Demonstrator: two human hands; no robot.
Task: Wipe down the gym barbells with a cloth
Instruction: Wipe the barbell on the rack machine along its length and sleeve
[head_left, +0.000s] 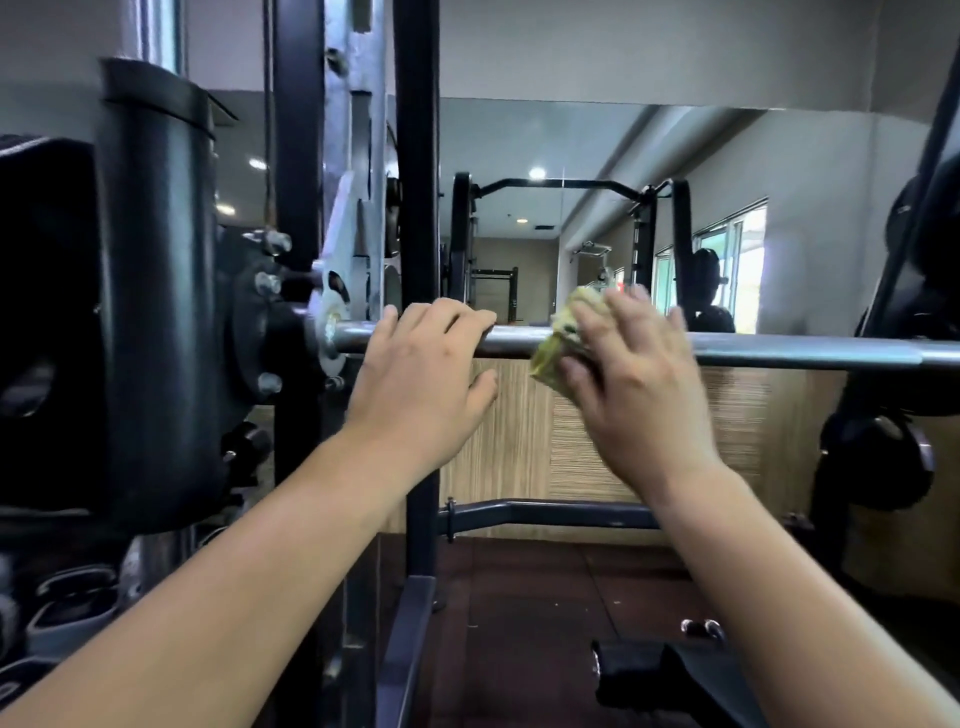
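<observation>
A steel barbell (779, 351) runs level across the view at chest height, fixed at its left end to the black carriage (156, 291) of a rack machine. My left hand (421, 374) rests on the bar near that end, its fingers curled over the top. To the right of it, my right hand (639, 384) presses a yellow-green cloth (558, 343) against the bar. The cloth is bunched around the bar under my fingers. The right hand is blurred by motion.
Black rack uprights (415, 208) stand just behind the bar on the left. A wall mirror (571, 218) behind it reflects the gym. Weight plates (878, 457) hang at the right. A bench pad (670, 675) and dark rubber floor (519, 597) lie below.
</observation>
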